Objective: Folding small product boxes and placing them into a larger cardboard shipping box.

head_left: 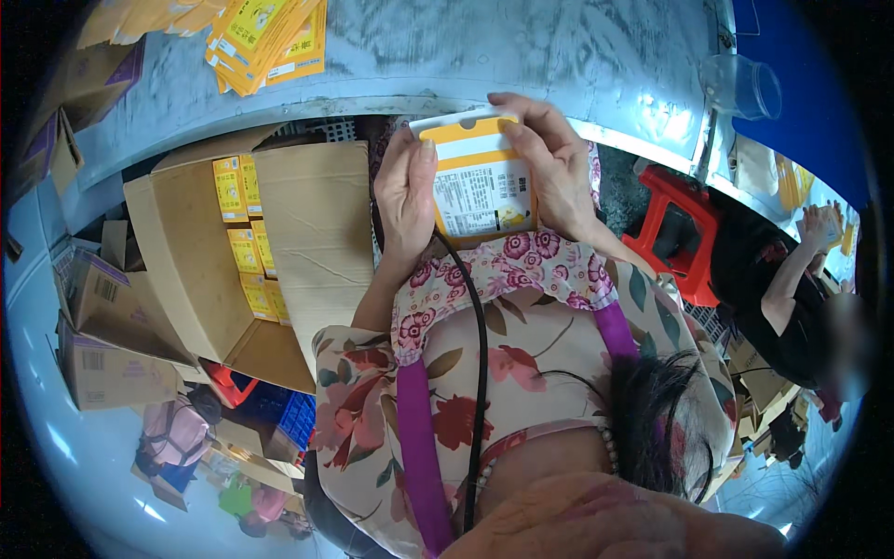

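Between my two hands, just in front of my chest, is a flat orange-and-white carton (480, 197) with a printed panel and a notch in its upper edge. Its left edge is gripped by my left hand (408, 191), the thumb lying on the front face. On the opposite side, my right hand (557, 168) grips the upper right corner, with the thumb pressed on the front and the fingers partly hidden behind. The carton is by the near edge of the worktable (521, 51).
An opened cardboard box (312, 214) holding several small yellow boxes (244, 247) stands at my left. Flat yellow cartons (265, 47) lie piled on the table. A clear plastic jar (742, 87), a red stool (675, 228) and a co-worker (773, 279) are at the right.
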The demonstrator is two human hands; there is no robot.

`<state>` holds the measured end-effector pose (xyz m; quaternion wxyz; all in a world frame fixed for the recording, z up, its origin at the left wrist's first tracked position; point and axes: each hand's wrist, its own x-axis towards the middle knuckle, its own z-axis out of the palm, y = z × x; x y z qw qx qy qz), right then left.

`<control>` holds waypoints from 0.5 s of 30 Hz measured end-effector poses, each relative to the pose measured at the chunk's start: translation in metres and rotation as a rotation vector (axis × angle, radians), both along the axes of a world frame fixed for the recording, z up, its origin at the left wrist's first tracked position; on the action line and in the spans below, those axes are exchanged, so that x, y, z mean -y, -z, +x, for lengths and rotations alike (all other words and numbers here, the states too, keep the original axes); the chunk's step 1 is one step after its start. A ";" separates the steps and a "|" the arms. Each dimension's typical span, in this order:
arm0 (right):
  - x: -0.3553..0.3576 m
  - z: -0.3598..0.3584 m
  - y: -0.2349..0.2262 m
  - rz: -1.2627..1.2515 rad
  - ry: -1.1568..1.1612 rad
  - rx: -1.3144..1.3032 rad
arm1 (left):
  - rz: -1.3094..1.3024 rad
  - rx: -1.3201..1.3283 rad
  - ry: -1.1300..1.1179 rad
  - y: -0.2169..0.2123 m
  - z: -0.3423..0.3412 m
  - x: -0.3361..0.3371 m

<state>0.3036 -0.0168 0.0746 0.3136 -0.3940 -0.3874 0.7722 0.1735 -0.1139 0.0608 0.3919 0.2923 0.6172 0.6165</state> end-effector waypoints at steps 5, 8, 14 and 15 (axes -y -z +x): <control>-0.010 0.013 0.020 0.503 -0.141 0.195 | -0.008 -0.217 0.026 0.010 -0.007 -0.009; -0.019 0.024 0.015 0.572 -0.308 0.316 | -0.103 -0.357 0.261 0.010 -0.021 -0.006; -0.032 0.029 0.009 0.523 -0.506 0.494 | -0.101 -0.363 0.375 0.005 -0.029 -0.020; -0.029 0.029 0.013 0.498 -0.403 0.380 | -0.085 -0.368 0.385 0.003 -0.028 -0.022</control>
